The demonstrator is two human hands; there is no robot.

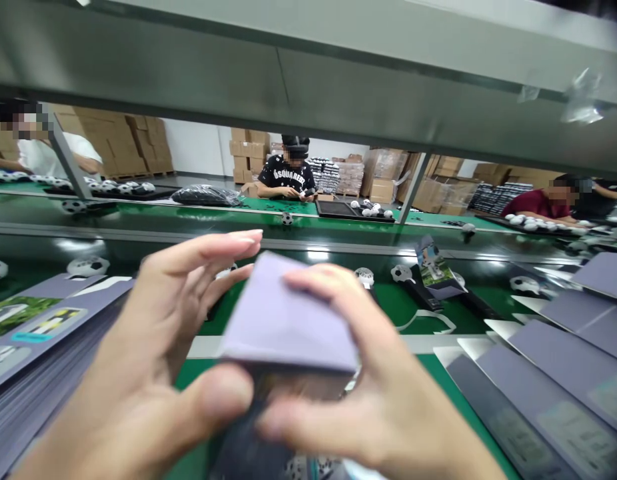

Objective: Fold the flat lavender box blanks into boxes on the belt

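A small lavender carton box [288, 320] with a dark printed side is held in front of me, its plain end tilted up towards me. My right hand [348, 347] grips it, fingers over the top and thumb on the near side. My left hand [178, 333] is curved open at the box's left, its fingers apart from it. The left thumb lies by the near left corner; whether it touches, I cannot tell. Below the hands, the lower part of the box is blurred and partly hidden.
Flattened printed cartons [53, 333] are stacked at left, more lavender cartons [563, 347] at right. Soccer-ball-patterned items [402, 273] with black straps lie on the green conveyor [348, 253]. A metal shelf [308, 73] crosses overhead. People [287, 175] work opposite beside trays.
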